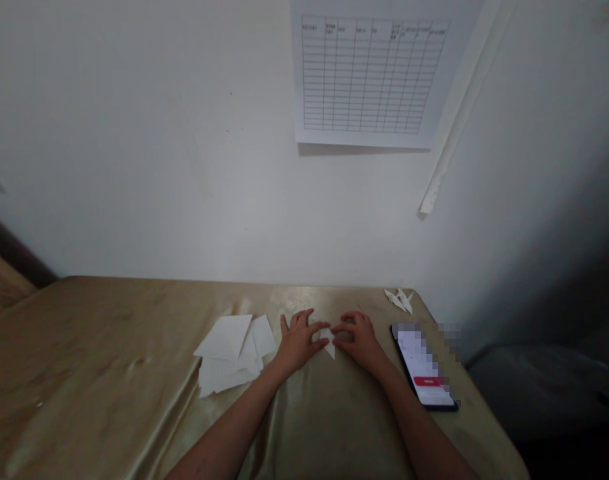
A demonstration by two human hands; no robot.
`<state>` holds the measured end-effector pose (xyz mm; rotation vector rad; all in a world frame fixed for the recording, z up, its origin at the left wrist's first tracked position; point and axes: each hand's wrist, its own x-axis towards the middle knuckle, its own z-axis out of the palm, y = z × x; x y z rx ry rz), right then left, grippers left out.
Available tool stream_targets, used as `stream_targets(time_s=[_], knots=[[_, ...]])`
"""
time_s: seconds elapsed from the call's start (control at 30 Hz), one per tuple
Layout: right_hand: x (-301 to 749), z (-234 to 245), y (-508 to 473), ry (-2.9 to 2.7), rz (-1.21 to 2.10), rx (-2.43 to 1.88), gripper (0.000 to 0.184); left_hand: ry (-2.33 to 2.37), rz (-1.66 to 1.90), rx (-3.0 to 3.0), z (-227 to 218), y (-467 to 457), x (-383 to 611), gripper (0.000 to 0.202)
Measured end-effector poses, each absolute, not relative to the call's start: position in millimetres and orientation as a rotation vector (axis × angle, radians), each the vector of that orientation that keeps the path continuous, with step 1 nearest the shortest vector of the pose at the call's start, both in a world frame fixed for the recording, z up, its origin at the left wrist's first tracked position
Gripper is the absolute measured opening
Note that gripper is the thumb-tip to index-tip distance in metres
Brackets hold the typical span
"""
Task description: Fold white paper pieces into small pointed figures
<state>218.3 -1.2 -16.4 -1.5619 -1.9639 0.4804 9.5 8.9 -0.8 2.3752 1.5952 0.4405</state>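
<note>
A small folded piece of white paper (330,348) with a pointed lower end is between my two hands on the table. From its left side, my left hand (299,339) holds it with thumb and index finger, the other fingers spread upward. My right hand (358,339) grips the right side between thumb and index finger, its remaining fingers bent. The fingertips partly cover the paper. Left of my left hand lies a loose pile of white paper sheets (227,363), some square-cornered and overlapping.
A phone (424,367) with a lit screen lies right of my right hand. Several folded paper pieces (399,301) rest at the far right corner of the cloth-covered table (109,347). Behind stands a white wall (134,167) with a printed table sheet (369,80).
</note>
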Motion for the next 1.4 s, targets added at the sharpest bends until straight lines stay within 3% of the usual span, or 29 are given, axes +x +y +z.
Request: stream_targets(time_s=[0.37,0.67,1.1,1.4], knots=[[218,-23,0,-1.977,0.382,-1.521,0.021,1.627,0.61,2.244,0,13,10,0.018],[214,-23,-1,-1.948,0.383,-1.456,0.006,1.637,0.833,2.124,0,15,12,0.006],[219,-11,-3,-1.878,-0.1,-1.582,0.007,1.671,0.993,2.138,-8,20,9,0.027],[212,-7,-8,-2.094,0.157,-1.481,0.011,1.774,0.801,2.218,2,11,8,0.013]])
